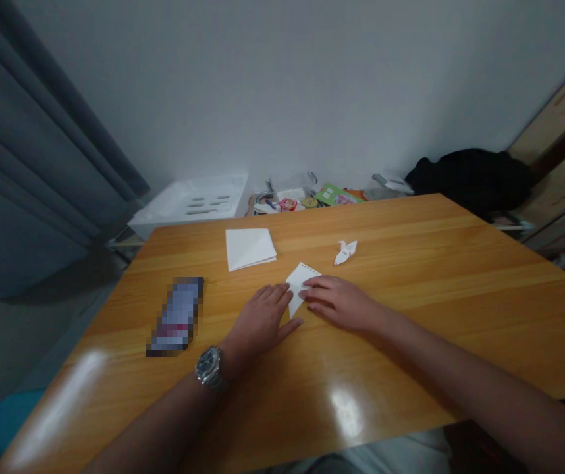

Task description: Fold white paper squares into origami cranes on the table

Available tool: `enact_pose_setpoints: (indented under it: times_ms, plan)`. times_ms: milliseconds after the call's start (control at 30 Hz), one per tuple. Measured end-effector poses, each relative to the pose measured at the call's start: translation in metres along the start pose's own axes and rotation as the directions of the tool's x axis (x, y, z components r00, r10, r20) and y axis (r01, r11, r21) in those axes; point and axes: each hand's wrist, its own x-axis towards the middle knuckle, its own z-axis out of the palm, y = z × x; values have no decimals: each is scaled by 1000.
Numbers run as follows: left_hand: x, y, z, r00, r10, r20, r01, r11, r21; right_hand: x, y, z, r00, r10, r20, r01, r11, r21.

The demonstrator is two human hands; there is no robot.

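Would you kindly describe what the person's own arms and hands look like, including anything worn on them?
The left hand and right hand are bare, without gloves. A wristwatch with a silver metal bracelet and a dark round dial sits on the left wrist. The left forearm and right forearm show no sleeves, and nothing is visible on the right wrist.

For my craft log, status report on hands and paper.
Left hand and right hand flat against a perforated-edge white paper. Paper crane and folded white sheet lie ahead, apart from the hands.
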Motion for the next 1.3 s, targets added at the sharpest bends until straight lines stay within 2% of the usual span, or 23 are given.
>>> enact_pose_setpoints:
  times_ms: [100, 267, 433, 600, 767, 1033, 1300]
  plan:
    - [2, -2, 1, 1000, 2, -9, -3, 999, -36, 4, 11, -1, 1000, -8, -9, 8, 1000, 10]
    - [3, -6, 5, 1000, -8, -25, 7, 997, -74, 5, 18, 9, 999, -46, 23, 45, 998, 34]
    - [4, -10, 7, 1000, 3, -27, -5, 997, -72, 4, 18, 16, 998, -60, -26, 59, 998, -23]
    - [4, -12, 6, 999, 43, -34, -45, 995, -86, 5, 16, 15, 992, -116, -43, 111, 988, -105]
    - [3, -13, 8, 999, 27, -46, -32, 993, -113, 4, 13, 14, 989, -138, -61, 127, 978, -166]
    - [5, -10, 6, 999, 9, -46, -16, 988, -157, 2, 9, 12, 993, -77, -91, 64, 989, -134]
    - [8, -8, 0, 999, 12, -35, -18, 983, -184, 3, 10, 12, 987, -127, -99, 112, 984, -139]
